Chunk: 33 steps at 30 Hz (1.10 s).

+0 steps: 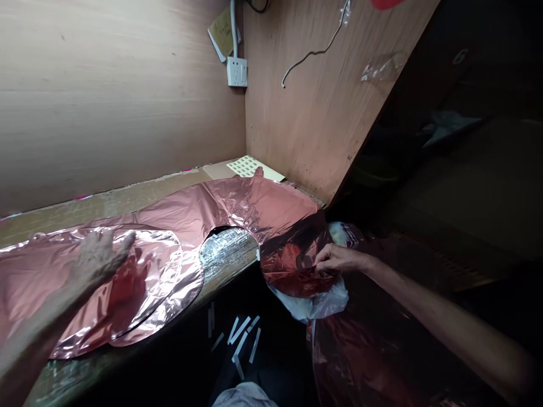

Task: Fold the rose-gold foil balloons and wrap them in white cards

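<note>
Your left hand (pixel 99 254) lies flat, fingers spread, on the pink foil balloon (pixel 139 277), pinning it to the worktop (pixel 127 200). Your right hand (pixel 335 259) has its fingers pinched together on the foil sheet (pixel 288 249) hanging over the edge, keeping it taut. Plywood walls (pixel 106 96) enclose the corner; a white socket (pixel 236 72) sits above.

My left hand (pixel 99 257) is motion-blurred. The foil sheet (pixel 186 226) runs off the left edge. I cannot resolve the dark space (pixel 466 186) at right.
</note>
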Each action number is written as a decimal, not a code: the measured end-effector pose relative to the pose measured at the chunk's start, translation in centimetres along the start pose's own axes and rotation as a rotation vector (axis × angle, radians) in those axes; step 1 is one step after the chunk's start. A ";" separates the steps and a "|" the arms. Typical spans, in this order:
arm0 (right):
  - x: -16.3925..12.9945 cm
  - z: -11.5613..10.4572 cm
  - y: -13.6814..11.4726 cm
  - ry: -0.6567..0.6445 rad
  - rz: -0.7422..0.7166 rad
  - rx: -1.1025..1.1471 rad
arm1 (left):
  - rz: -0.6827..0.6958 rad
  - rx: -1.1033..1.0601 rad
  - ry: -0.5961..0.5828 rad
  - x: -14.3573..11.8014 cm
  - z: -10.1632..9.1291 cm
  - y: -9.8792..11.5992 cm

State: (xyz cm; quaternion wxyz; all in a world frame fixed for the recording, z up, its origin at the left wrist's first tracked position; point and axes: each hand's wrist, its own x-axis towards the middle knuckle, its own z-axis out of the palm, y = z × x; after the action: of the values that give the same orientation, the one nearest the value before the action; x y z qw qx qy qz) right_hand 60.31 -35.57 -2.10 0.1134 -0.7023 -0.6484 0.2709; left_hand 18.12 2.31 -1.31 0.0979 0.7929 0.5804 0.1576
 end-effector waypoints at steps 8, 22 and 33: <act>3.1 -5.5 -5.4 0.267 -0.260 -0.645 | 0.670 -0.734 -0.580 -7.9 2.2 23.0; -1.1 9.3 -1.7 0.971 -0.295 -0.607 | 0.988 -0.739 -0.990 -9.5 6.0 33.0; -1.0 5.2 -5.7 0.487 -0.421 -0.208 | -0.388 -1.335 0.042 -4.1 0.4 11.8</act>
State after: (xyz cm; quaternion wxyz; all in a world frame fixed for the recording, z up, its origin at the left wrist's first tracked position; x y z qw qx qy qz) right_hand 52.75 -36.77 -3.28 0.2462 -0.6050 -0.7572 -0.0019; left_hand 27.59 -5.14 1.76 0.5795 0.4420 0.4923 0.4759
